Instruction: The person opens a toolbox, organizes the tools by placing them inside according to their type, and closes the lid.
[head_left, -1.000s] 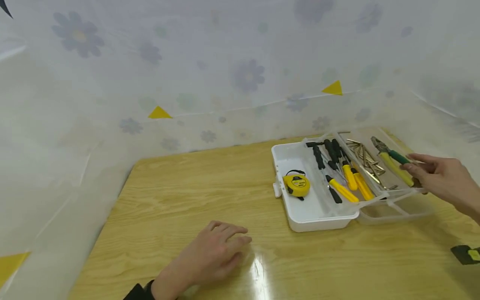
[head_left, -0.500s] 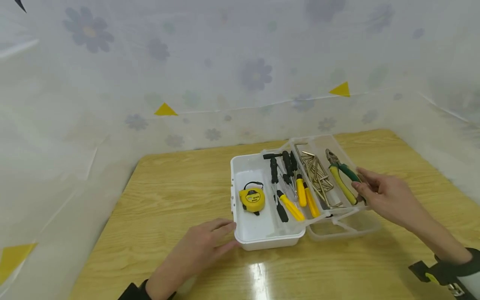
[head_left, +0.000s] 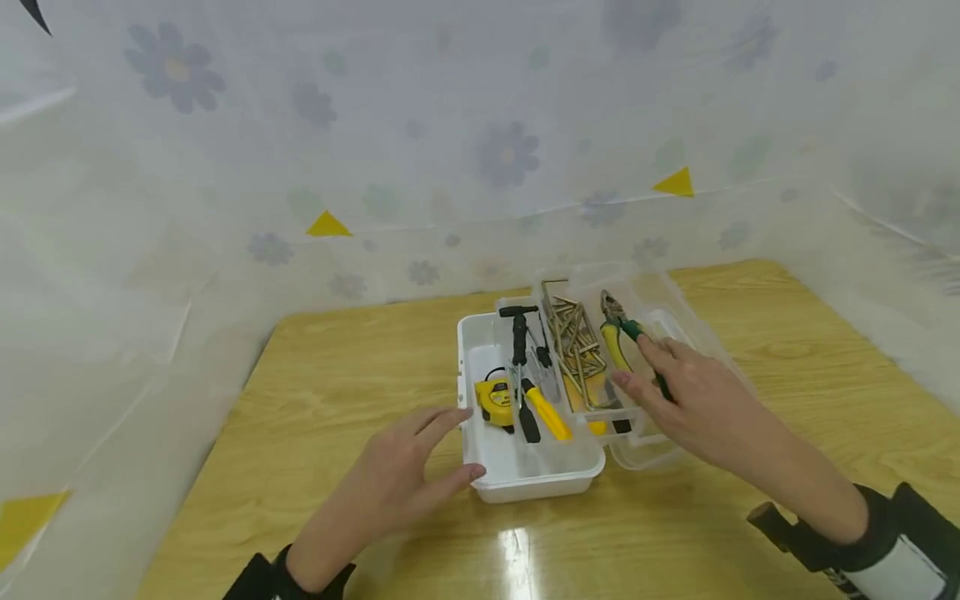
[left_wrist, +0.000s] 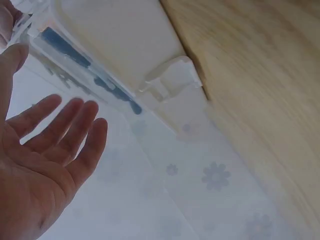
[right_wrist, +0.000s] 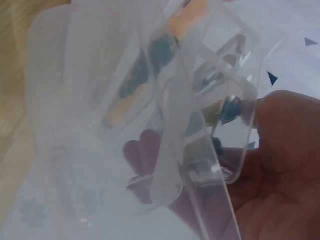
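A white toolbox (head_left: 517, 467) stands on the wooden table, joined to a clear plastic tray (head_left: 633, 358) raised over its right side. My right hand (head_left: 697, 400) grips the tray's right wall; through the plastic its fingers show in the right wrist view. Pliers (head_left: 611, 333) with yellow and green handles and several brass-coloured hex keys (head_left: 577, 342) lie in that tray. My left hand (head_left: 397, 467) is at the box's left rim, fingers extended and thumb spread, forefinger at the edge. A yellow tape measure (head_left: 492, 402) sits inside the box, partly behind a second clear tray with a yellow-handled screwdriver (head_left: 549, 414).
A T-shaped black-handled tool (head_left: 519, 333) lies in the lower tray. The clear lid (right_wrist: 60, 100) hangs beyond the trays on the right. A white sheet with flower prints (head_left: 420, 150) borders the table (head_left: 360, 367) at the back and sides.
The toolbox has slid left to my left hand. My right hand has then moved left with the tray, which now covers more of the box and the screwdrivers.
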